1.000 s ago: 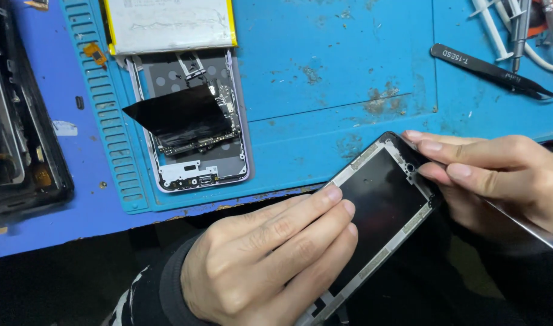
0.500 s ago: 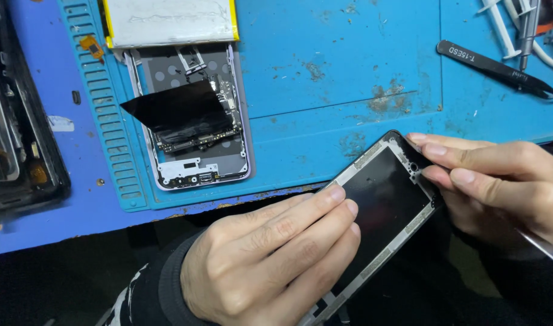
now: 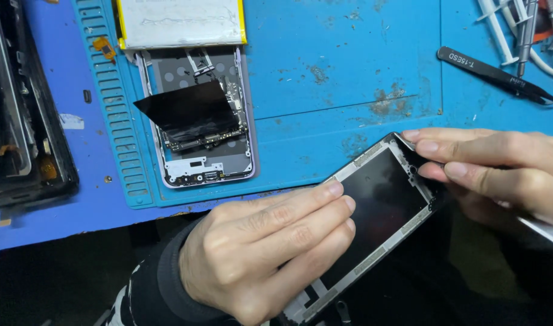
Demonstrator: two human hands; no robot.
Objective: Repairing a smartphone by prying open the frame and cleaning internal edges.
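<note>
Phone frame [image 3: 382, 211] with the dark screen panel is held just off the near edge of the tabletop [image 3: 349, 72], between both hands. Left hand [image 3: 264, 253] lies flat on its lower half, fingers [image 3: 324, 193] stretched out and pressing on the black surface, not curled round anything. Right hand [image 3: 499, 166] pinches the top corner, fingertips closed on the rim up there.

Looks to me like the prying/separating stage: one hand steadies, the other works that top edge. Next move probably wants a slow, even pull at the corner, plenty of support underneath so nothing flexes.

Long axis runs diagonally, its top end pointing up-right toward the black tweezers [image 3: 499, 75], bottom end down-left toward the person. The opened phone body [image 3: 198, 130] sits well apart on the blue mat.
</note>
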